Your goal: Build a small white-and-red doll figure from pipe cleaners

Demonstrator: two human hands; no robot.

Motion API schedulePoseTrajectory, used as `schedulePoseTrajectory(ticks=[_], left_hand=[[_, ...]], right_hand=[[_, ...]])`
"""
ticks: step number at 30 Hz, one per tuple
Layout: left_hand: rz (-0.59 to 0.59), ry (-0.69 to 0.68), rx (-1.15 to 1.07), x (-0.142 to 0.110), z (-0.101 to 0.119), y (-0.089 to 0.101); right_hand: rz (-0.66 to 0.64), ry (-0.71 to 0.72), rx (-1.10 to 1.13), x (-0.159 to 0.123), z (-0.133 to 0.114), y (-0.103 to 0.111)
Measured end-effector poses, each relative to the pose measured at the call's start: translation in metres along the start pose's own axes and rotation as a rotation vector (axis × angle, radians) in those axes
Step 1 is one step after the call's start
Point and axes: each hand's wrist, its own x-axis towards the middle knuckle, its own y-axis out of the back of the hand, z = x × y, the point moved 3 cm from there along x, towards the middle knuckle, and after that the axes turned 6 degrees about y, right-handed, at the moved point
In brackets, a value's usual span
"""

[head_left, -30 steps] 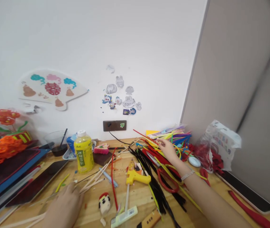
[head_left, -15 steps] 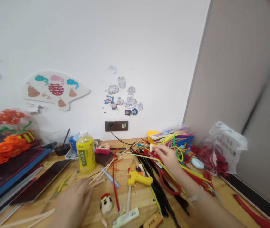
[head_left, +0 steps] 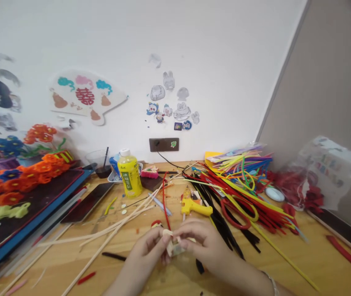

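Close work at lower centre of the frame: left grip point(head_left: 147, 250) and right grip point(head_left: 200, 242), both narrow, pressed from opposite sides onto a small pale craft piece point(head_left: 173, 246), its material unclear at this size. Wrists low over the wooden worktop point(head_left: 305, 242), probably for steadiness on something so small. Just beyond the left grip, a red-capped figure point(head_left: 156, 224), mostly hidden. Directly above the hands, a yellow hot glue gun point(head_left: 195, 209) lying flat, seemingly kept close for ready use. To its right, a heap of red, yellow, green and blue pipe cleaners point(head_left: 240, 193) beside a separate run of black pipe cleaners point(head_left: 221, 222), apparently a loose sorting by colour. Long wooden sticks point(head_left: 110, 232) fanned across the worktop left of centre, well out of the way of the fingers. Against the white wall, a yellow plastic bottle point(head_left: 129, 172). At far left, orange pipe-cleaner flowers point(head_left: 40, 174) on a dark board point(head_left: 44, 197), apparently set aside from the working area.
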Motion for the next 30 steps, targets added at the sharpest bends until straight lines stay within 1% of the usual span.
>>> schedulePoseTrajectory(ticks=[2,5,7,9,11,16,19,22,26,30], left_hand=[[-0.003,-0.001,0.010,-0.001,0.001,0.000],[-0.001,-0.014,0.030,-0.004,0.002,-0.001],[0.032,-0.045,0.067,-0.005,0.002,-0.001],[0.080,-0.100,0.150,-0.005,0.001,0.001],[0.139,-0.161,0.270,-0.006,0.001,0.003],[0.254,-0.366,0.625,-0.011,0.000,0.010],[0.310,-0.531,0.783,-0.014,-0.002,0.011],[0.339,-0.678,0.942,-0.015,-0.004,0.011],[0.375,-0.798,1.109,-0.014,-0.003,0.010],[0.348,-0.891,1.173,-0.015,0.002,0.006]], right_hand=[[0.025,-0.081,0.149,-0.003,0.004,0.000],[0.042,-0.193,0.394,-0.008,0.008,-0.007],[0.060,-0.274,0.548,-0.011,0.012,-0.013],[0.082,-0.347,0.643,-0.014,0.017,-0.019],[0.081,-0.416,0.677,-0.016,0.022,-0.023],[-0.028,-0.554,0.719,-0.016,0.023,-0.024],[-0.078,-0.609,0.745,-0.015,0.020,-0.020],[-0.107,-0.622,0.740,-0.016,0.020,-0.020],[-0.073,-0.618,0.738,-0.020,0.022,-0.024],[0.001,-0.627,0.719,-0.019,0.020,-0.024]])
